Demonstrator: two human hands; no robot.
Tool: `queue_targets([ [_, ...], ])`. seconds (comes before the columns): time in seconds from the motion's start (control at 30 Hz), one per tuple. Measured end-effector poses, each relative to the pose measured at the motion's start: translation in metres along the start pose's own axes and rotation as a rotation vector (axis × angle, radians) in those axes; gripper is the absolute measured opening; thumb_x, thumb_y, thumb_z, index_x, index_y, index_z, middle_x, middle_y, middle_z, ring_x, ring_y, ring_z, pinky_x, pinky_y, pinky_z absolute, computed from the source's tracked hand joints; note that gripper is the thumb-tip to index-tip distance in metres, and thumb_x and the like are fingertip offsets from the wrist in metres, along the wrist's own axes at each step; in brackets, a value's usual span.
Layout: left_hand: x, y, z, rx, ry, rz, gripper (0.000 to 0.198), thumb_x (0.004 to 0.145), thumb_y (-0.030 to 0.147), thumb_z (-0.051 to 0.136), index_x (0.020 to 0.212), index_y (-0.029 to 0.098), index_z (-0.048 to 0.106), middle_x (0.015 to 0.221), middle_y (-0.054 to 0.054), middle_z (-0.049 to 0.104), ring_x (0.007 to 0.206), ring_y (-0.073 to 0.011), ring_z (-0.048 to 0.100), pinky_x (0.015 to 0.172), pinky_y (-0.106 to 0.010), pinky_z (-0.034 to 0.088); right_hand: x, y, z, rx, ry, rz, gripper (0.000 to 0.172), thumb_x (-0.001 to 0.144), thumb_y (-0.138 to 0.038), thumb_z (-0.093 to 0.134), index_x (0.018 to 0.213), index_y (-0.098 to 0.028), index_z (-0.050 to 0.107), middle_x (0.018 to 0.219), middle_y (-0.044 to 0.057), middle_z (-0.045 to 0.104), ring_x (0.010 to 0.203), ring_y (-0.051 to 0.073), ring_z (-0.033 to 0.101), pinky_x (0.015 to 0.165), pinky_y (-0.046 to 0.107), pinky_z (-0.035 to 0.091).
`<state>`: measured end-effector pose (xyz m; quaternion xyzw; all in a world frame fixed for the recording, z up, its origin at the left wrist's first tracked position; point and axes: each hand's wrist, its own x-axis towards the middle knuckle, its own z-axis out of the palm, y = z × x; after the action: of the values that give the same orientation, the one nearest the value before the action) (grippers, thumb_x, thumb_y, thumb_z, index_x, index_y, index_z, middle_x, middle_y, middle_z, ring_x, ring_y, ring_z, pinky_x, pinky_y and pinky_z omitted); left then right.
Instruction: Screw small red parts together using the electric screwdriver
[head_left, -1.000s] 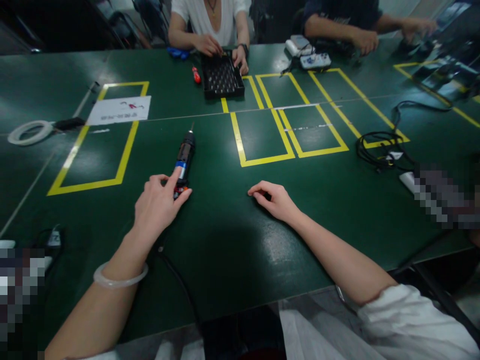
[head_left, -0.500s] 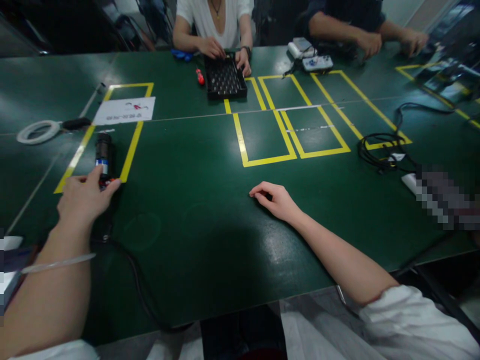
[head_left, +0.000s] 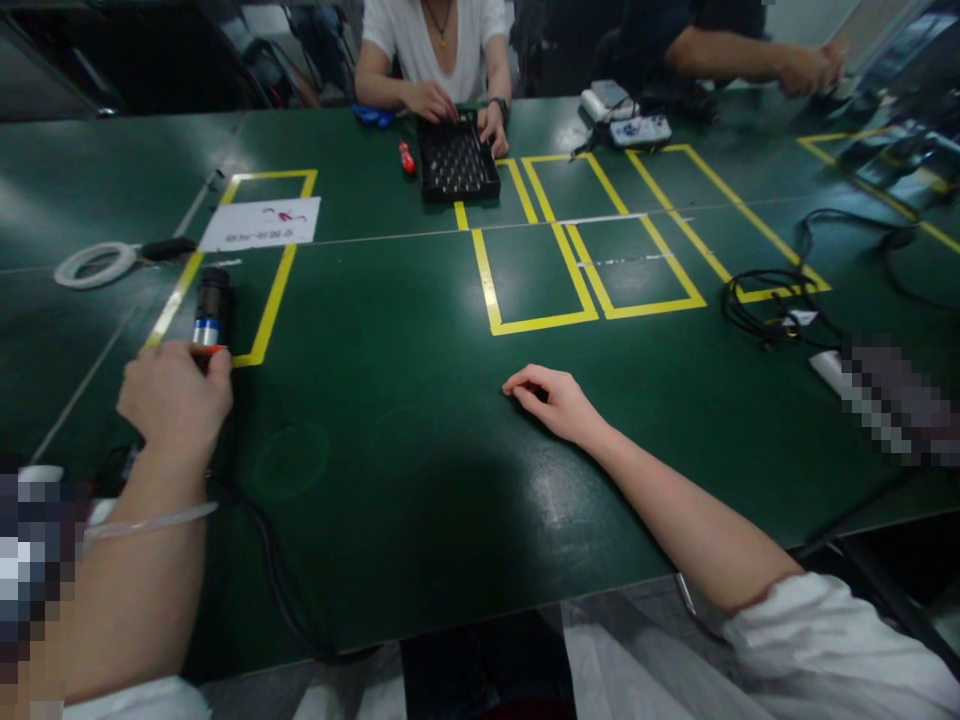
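Note:
My left hand is closed around the rear part of a black corded tool lying on the green table. Its black cylindrical barrel, a silver and blue band and a bit of orange show beyond my fingers; the grip is hidden under the hand. A thick black cord runs along the table towards the front edge nearby. My right hand rests on the table near the middle, fingers loosely curled and tips together, with nothing visible in it.
Yellow tape outlines mark the table. A white paper and a white ring-shaped coil lie at left, a coiled black cable at right. Across, a person handles a black tray beside a red-handled tool; another person works at far right.
My left hand has closed round the tool, its thumb and forefinger no longer spread. My right hand has stayed put. The view has shifted slightly, and the far-right person's arms have moved.

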<state>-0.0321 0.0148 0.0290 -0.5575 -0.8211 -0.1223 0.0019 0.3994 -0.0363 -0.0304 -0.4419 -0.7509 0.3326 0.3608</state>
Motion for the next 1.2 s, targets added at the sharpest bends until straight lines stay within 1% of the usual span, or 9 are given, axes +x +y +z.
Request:
queue_targets([
  [0.1, -0.013, 0.043, -0.003, -0.231, -0.017, 0.105, 0.039, 0.091, 0.041, 0.053, 0.116, 0.012, 0.060, 0.104, -0.008, 0.064, 0.103, -0.0248, 0.059, 0.099, -0.047, 0.045, 0.000, 0.000, 0.000, 0.033, -0.004, 0.018, 0.016, 0.091, -0.015, 0.055, 0.095, -0.017, 0.071, 0.092, 0.004, 0.074, 0.083, 0.015, 0.066, 0.075, 0.027, 0.048],
  [0.17, -0.030, 0.082, -0.001, -0.617, -0.304, 0.274, 0.039, 0.094, 0.039, 0.051, 0.119, 0.011, 0.059, 0.102, -0.007, 0.066, 0.095, -0.0179, 0.063, 0.094, -0.037, 0.048, -0.001, 0.000, -0.001, 0.077, -0.008, 0.038, 0.015, 0.092, -0.016, 0.056, 0.096, -0.017, 0.070, 0.091, 0.004, 0.074, 0.082, 0.015, 0.066, 0.075, 0.027, 0.049],
  [0.23, -0.052, 0.119, 0.003, -0.807, -0.578, 0.379, 0.041, 0.094, 0.043, 0.052, 0.119, 0.012, 0.063, 0.098, -0.007, 0.067, 0.089, -0.0164, 0.063, 0.088, -0.033, 0.050, -0.001, 0.000, -0.001, 0.149, -0.023, 0.075, 0.014, 0.091, -0.019, 0.057, 0.097, -0.017, 0.070, 0.090, 0.004, 0.074, 0.079, 0.014, 0.066, 0.074, 0.027, 0.049],
  [0.33, -0.084, 0.161, 0.013, -0.875, -0.851, 0.541, 0.045, 0.094, 0.042, 0.052, 0.128, 0.015, 0.062, 0.091, -0.005, 0.065, 0.082, -0.0149, 0.060, 0.082, -0.030, 0.049, -0.002, 0.000, 0.000, 0.324, -0.083, 0.129, 0.016, 0.090, -0.025, 0.062, 0.103, -0.017, 0.067, 0.088, 0.004, 0.073, 0.076, 0.014, 0.066, 0.072, 0.027, 0.050],
  [0.47, -0.110, 0.182, 0.035, -0.980, -1.080, 0.610, 0.057, 0.093, 0.041, 0.055, 0.144, 0.015, 0.046, 0.086, -0.003, 0.063, 0.078, -0.0143, 0.059, 0.075, -0.028, 0.048, -0.003, -0.003, 0.005, 0.539, -0.172, 0.143, 0.029, 0.085, -0.033, 0.072, 0.107, -0.018, 0.062, 0.087, 0.002, 0.071, 0.075, 0.014, 0.065, 0.073, 0.029, 0.051],
  [0.57, -0.118, 0.182, 0.051, -1.045, -1.099, 0.559, 0.056, 0.093, 0.043, 0.055, 0.141, 0.014, 0.046, 0.082, -0.002, 0.062, 0.076, -0.0140, 0.059, 0.074, -0.028, 0.048, -0.003, -0.004, 0.009, 0.597, -0.201, 0.128, 0.025, 0.085, -0.035, 0.072, 0.099, -0.019, 0.059, 0.086, 0.002, 0.070, 0.075, 0.013, 0.064, 0.073, 0.029, 0.051],
  [0.7, -0.120, 0.179, 0.063, -1.143, -1.083, 0.373, 0.038, 0.094, 0.046, 0.051, 0.112, 0.014, 0.057, 0.083, -0.003, 0.062, 0.073, -0.0132, 0.060, 0.072, -0.029, 0.050, -0.003, -0.003, 0.010, 0.582, -0.154, 0.120, 0.025, 0.085, -0.034, 0.072, 0.100, -0.019, 0.059, 0.088, 0.002, 0.068, 0.076, 0.013, 0.063, 0.073, 0.028, 0.051],
  [0.8, -0.118, 0.178, 0.065, -1.152, -1.117, 0.341, 0.035, 0.093, 0.048, 0.053, 0.097, 0.014, 0.057, 0.080, -0.002, 0.061, 0.070, -0.0122, 0.060, 0.070, -0.027, 0.050, -0.003, 0.000, 0.009, 0.530, -0.119, 0.125, 0.025, 0.085, -0.035, 0.072, 0.101, -0.019, 0.059, 0.085, 0.000, 0.065, 0.074, 0.012, 0.061, 0.071, 0.027, 0.050],
  [1.2, -0.122, 0.179, 0.062, -1.181, -1.090, 0.393, 0.030, 0.082, 0.035, 0.072, 0.099, 0.016, 0.056, 0.088, -0.001, 0.060, 0.077, -0.0107, 0.060, 0.069, -0.024, 0.055, -0.001, -0.002, 0.009, 0.457, -0.056, 0.177, 0.022, 0.087, -0.037, 0.068, 0.096, -0.019, 0.059, 0.083, 0.001, 0.064, 0.071, 0.012, 0.060, 0.066, 0.026, 0.050],
])
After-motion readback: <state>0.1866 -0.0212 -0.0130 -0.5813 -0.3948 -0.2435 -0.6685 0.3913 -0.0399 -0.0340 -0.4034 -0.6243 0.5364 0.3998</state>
